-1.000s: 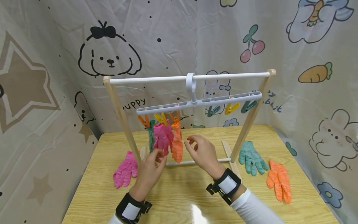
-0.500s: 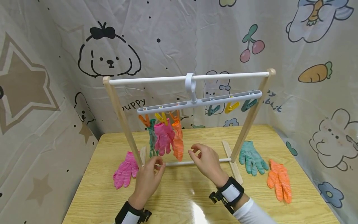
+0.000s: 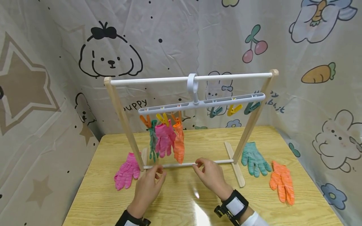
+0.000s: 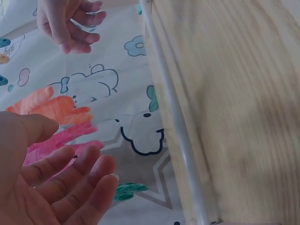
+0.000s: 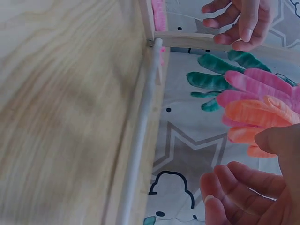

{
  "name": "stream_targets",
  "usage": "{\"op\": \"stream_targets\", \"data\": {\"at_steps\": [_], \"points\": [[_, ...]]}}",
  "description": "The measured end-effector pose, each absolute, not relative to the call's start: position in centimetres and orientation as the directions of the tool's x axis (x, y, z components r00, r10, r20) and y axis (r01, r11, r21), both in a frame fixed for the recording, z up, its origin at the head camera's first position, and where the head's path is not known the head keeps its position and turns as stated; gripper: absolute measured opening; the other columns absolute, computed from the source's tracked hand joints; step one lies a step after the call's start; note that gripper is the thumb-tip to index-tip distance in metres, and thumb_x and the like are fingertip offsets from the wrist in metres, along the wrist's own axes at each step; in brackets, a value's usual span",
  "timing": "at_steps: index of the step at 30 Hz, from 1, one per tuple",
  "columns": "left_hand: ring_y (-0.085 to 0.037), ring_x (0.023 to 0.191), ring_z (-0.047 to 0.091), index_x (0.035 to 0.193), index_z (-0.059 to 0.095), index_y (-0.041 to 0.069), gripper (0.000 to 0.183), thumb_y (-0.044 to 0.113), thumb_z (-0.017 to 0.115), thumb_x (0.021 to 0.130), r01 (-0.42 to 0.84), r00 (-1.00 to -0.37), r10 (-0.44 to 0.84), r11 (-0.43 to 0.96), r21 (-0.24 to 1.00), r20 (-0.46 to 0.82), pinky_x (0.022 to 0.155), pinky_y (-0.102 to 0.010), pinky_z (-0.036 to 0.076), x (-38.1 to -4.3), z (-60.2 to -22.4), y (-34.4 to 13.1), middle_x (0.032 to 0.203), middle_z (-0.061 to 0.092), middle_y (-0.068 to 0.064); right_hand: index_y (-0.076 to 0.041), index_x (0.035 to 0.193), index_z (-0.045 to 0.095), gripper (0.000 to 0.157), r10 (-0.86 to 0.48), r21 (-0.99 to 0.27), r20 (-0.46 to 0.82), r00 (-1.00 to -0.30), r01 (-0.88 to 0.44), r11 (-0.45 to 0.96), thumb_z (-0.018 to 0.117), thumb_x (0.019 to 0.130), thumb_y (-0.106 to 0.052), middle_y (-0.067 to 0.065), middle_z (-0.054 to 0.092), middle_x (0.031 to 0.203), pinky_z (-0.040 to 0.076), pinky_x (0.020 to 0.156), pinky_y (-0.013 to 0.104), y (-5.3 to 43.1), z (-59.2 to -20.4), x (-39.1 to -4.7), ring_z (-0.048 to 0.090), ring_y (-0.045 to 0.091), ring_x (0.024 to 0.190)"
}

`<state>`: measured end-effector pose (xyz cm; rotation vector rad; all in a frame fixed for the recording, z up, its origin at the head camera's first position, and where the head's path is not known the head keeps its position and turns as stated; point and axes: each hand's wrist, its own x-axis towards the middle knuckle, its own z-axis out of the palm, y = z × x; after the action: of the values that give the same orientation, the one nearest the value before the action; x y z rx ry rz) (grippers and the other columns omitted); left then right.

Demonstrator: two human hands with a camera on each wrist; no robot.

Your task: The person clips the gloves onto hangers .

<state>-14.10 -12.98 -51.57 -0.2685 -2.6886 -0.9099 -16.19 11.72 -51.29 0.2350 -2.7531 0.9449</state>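
Three gloves hang by pegs from the left half of a pale grey hanger (image 3: pixel 169 108): a green glove (image 3: pixel 153 141), a pink glove (image 3: pixel 165 139) and an orange glove (image 3: pixel 179 144). My left hand (image 3: pixel 149 188), fingers loosely bent and holding nothing, is below and in front of them. To its right, my right hand (image 3: pixel 210 175) is likewise relaxed and holds nothing, near the rack's lower bar (image 3: pixel 183 164). Both wrist views show bare palms with the hanging gloves beyond. On the hanger's right half are two teal pegs (image 3: pixel 216 111) and a yellow peg (image 3: pixel 234 110), holding no glove.
The hanger hooks over the white top rod (image 3: pixel 152 80) of a wooden rack (image 3: pixel 123 122). Flat on the wooden table (image 3: pixel 175 201) lie a pink glove (image 3: pixel 127 171) at left, and a green glove (image 3: pixel 255 159) and an orange glove (image 3: pixel 282 183) at right. A printed curtain (image 3: pixel 169 37) stands behind.
Both hands have drawn down and back toward me, away from the hanging gloves. The right hand has also shifted slightly right. The hanging gloves have swayed a little.
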Motion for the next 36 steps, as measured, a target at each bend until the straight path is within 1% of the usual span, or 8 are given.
{"op": "stream_targets", "data": {"at_steps": [5, 10, 15, 20, 24, 29, 36], "points": [[-0.014, 0.078, 0.067, 0.101, 0.067, 0.016, 0.015, 0.022, 0.075, 0.091, 0.250, -0.951, 0.090, 0.789, 0.562, 0.296, 0.057, -0.025, 0.044, -13.6, -52.1, -13.0, 0.093, 0.072, 0.000, -0.016, 0.100, 0.074, 0.019, -0.075, -0.575, 0.242, -0.967, -0.205, 0.792, 0.070, 0.094, -0.034, -0.009, 0.071, 0.085, 0.039, 0.050, 0.020, 11.9, -51.9, -15.6, 0.049, -0.004, 0.057], [-0.013, 0.078, 0.068, 0.103, 0.067, 0.015, 0.016, 0.023, 0.074, 0.091, 0.267, -0.948, 0.109, 0.787, 0.557, 0.300, 0.057, -0.024, 0.044, -13.1, -52.8, -12.9, 0.093, 0.073, 0.002, -0.014, 0.101, 0.075, 0.020, -0.078, -0.576, 0.228, -0.971, -0.198, 0.793, 0.070, 0.094, -0.033, -0.008, 0.071, 0.085, 0.039, 0.051, 0.020, 12.1, -52.3, -15.1, 0.049, -0.004, 0.057], [-0.015, 0.078, 0.068, 0.105, 0.068, 0.013, 0.018, 0.022, 0.074, 0.091, 0.264, -0.951, 0.117, 0.787, 0.558, 0.285, 0.056, -0.023, 0.043, -12.8, -53.0, -12.9, 0.094, 0.074, 0.001, -0.014, 0.102, 0.076, 0.022, -0.076, -0.577, 0.230, -0.970, -0.199, 0.792, 0.070, 0.094, -0.033, -0.009, 0.070, 0.084, 0.038, 0.050, 0.020, 12.2, -52.6, -14.9, 0.049, -0.004, 0.057], [-0.016, 0.077, 0.068, 0.105, 0.068, 0.013, 0.018, 0.023, 0.075, 0.091, 0.269, -0.950, 0.124, 0.788, 0.554, 0.286, 0.055, -0.021, 0.043, -12.5, -53.3, -12.8, 0.094, 0.074, 0.001, -0.015, 0.100, 0.076, 0.018, -0.079, -0.565, 0.243, -0.967, -0.207, 0.799, 0.071, 0.093, -0.032, -0.010, 0.070, 0.083, 0.038, 0.051, 0.019, 12.4, -52.9, -14.7, 0.049, -0.005, 0.058], [-0.013, 0.075, 0.067, 0.103, 0.068, 0.014, 0.017, 0.022, 0.075, 0.090, 0.284, -0.946, 0.138, 0.791, 0.542, 0.294, 0.054, -0.018, 0.042, -12.3, -53.5, -12.6, 0.093, 0.074, 0.001, -0.018, 0.098, 0.075, 0.015, -0.087, -0.558, 0.243, -0.966, -0.212, 0.802, 0.072, 0.093, -0.031, -0.011, 0.069, 0.082, 0.038, 0.050, 0.019, 12.7, -53.0, -14.6, 0.048, -0.005, 0.057], [-0.012, 0.073, 0.066, 0.102, 0.067, 0.014, 0.016, 0.020, 0.075, 0.090, 0.310, -0.938, 0.163, 0.793, 0.525, 0.307, 0.054, -0.018, 0.042, -12.1, -53.5, -12.3, 0.091, 0.074, 0.002, -0.018, 0.096, 0.074, 0.013, -0.083, -0.546, 0.237, -0.968, -0.204, 0.812, 0.072, 0.093, -0.031, -0.011, 0.068, 0.082, 0.038, 0.051, 0.019, 13.3, -53.2, -14.5, 0.048, -0.006, 0.057], [-0.012, 0.075, 0.066, 0.101, 0.067, 0.016, 0.013, 0.020, 0.074, 0.091, 0.319, -0.939, 0.184, 0.780, 0.538, 0.289, 0.056, -0.018, 0.041, -11.7, -53.4, -11.7, 0.092, 0.073, 0.002, -0.016, 0.097, 0.074, 0.015, -0.071, -0.540, 0.234, -0.970, -0.190, 0.820, 0.073, 0.093, -0.031, -0.011, 0.068, 0.081, 0.036, 0.049, 0.019, 14.2, -53.6, -14.2, 0.044, -0.005, 0.054]]}}
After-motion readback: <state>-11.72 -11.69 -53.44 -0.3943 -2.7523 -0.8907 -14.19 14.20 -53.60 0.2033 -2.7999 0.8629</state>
